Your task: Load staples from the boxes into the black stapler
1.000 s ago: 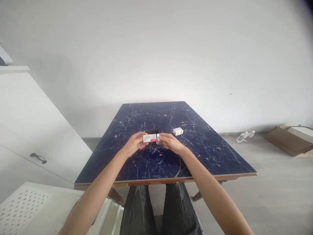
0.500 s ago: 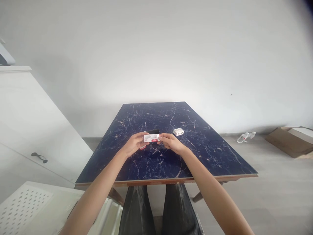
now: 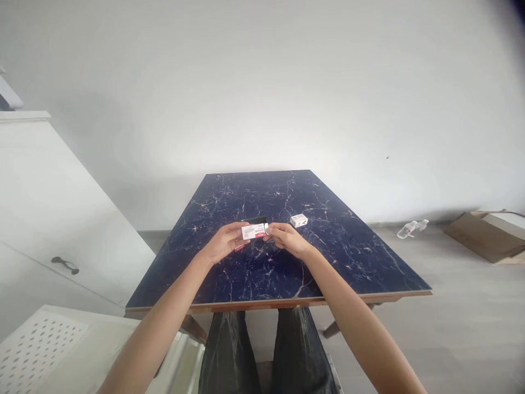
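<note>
Between my two hands is a small white and red printed carton (image 3: 254, 231), held lengthwise above the table. My left hand (image 3: 223, 242) grips its left end, thumb below and fingers above. The fingertips of my right hand (image 3: 285, 239) pinch the right end, where a white flap or edge shows; its exact shape is too small to tell. Behind the carton lies a black flat object (image 3: 258, 220), partly hidden. A red and white piece (image 3: 239, 248) shows under my left hand, mostly covered. Right of my hands, a second small white box (image 3: 299, 220) rests on the table.
The dark blue marbled table (image 3: 262, 191) stands against a pale wall. At the left are a white cabinet (image 3: 74, 219) and a white perforated unit (image 3: 36, 350). Clear plastic bottles (image 3: 407, 230) and a cardboard box (image 3: 484, 235) lie on the floor at the right.
The carton has tilted slightly in my hands, and its printed face shows a little more clearly. Both hands stay in nearly the same place.
</note>
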Demonstrator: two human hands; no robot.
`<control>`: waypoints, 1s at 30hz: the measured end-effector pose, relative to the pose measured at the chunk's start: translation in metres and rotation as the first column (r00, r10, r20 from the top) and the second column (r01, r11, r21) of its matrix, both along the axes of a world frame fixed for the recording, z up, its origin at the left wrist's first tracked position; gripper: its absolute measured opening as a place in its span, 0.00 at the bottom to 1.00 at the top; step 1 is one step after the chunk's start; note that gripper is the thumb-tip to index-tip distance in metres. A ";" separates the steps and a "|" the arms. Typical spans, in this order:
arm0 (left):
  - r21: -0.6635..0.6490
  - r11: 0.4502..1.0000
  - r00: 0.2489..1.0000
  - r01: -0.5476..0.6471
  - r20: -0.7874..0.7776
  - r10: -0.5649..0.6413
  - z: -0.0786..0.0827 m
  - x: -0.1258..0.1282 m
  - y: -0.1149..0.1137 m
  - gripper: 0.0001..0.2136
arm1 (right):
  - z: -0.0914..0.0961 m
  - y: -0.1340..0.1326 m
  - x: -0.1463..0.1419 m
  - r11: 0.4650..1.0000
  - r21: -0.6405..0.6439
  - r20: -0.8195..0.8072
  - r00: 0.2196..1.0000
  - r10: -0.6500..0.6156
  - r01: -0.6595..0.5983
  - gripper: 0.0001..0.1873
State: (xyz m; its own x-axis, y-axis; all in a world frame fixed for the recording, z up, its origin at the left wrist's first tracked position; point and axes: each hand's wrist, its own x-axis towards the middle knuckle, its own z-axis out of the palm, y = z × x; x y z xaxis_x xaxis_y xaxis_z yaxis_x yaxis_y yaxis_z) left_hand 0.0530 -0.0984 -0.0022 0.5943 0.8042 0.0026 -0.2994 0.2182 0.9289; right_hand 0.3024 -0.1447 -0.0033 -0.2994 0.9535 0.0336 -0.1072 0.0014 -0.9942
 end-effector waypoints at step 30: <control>0.909 0.416 0.640 -0.019 -0.309 0.704 -0.014 0.002 0.002 0.12 | -0.016 0.019 0.023 0.789 0.445 0.467 0.642 -0.609 0.425 0.15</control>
State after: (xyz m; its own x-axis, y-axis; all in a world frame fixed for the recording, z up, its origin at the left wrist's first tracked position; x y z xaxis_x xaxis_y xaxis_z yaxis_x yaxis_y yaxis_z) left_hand 0.0554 -0.0963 -0.0160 0.3670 0.7517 0.5480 0.5182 -0.6544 0.5506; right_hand 0.3255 -0.1261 -0.0195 0.1916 0.9313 0.3099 0.5666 0.1528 -0.8097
